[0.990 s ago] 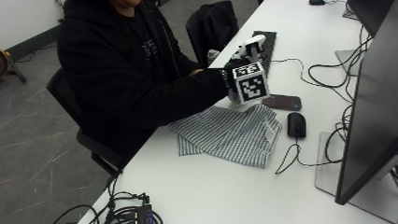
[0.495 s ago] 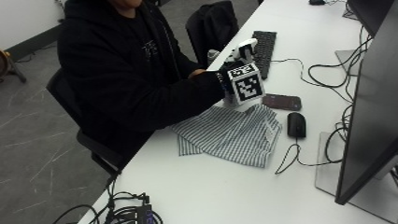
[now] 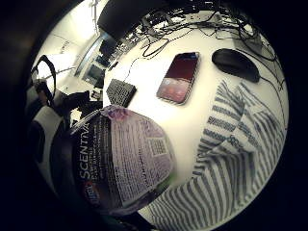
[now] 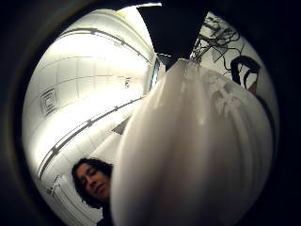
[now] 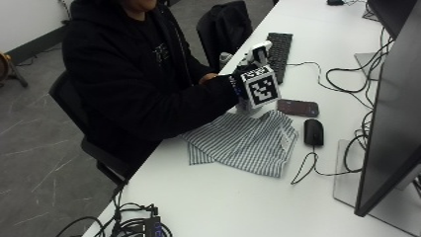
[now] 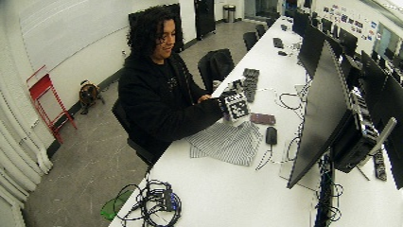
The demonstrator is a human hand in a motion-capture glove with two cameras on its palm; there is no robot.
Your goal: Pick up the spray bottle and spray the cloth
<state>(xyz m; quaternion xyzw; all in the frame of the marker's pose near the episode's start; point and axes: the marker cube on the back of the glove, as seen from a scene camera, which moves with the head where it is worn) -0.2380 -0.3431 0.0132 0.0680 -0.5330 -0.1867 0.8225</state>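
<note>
White table under everything; on it the striped cloth, spread flat near the edge by the person. Just above its far edge, the spray bottle, lifted and upright, white nozzle on top. Around it the gloved right hand, fingers curled on the body of the bottle. Beside the cloth, a phone and a mouse. For a good spray, probably better to aim the nozzle down at the middle of the cloth, away from the phone, then to squeeze the trigger.
</note>
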